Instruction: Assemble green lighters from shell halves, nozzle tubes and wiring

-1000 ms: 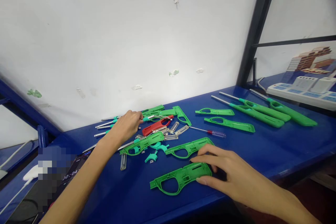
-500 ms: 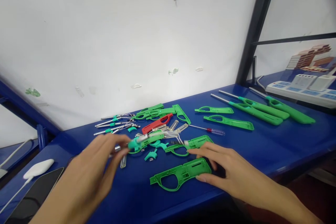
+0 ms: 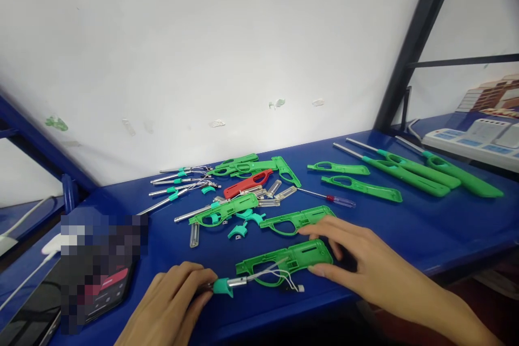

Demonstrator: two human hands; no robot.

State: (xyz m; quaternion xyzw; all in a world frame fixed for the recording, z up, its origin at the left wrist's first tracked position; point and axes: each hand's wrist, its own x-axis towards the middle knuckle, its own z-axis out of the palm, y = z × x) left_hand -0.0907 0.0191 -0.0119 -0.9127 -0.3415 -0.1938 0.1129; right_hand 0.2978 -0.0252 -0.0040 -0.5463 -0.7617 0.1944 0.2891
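My left hand [image 3: 172,303] is closed on a metal tube with a teal collar [image 3: 227,284] and thin white wires trailing from its tip. The tube's end lies against the left end of a green lighter shell half [image 3: 284,262] near the front of the blue table [image 3: 405,232]. My right hand [image 3: 357,259] rests on the right end of that shell, fingers curved over it and pinning it down. A second green shell half [image 3: 294,220] lies just behind it.
Behind lie a red shell [image 3: 247,184], more green shells, teal triggers [image 3: 239,230], clear tubes and several metal tubes [image 3: 178,184]. A screwdriver [image 3: 328,198] lies mid-table. Finished green lighters [image 3: 405,173] sit at right, a power strip [image 3: 474,140] beyond. A phone [image 3: 93,286] lies at left.
My left hand took a teal-collared metal tube from the far pile and brought it forward to the front shell. My right hand stayed on that shell.
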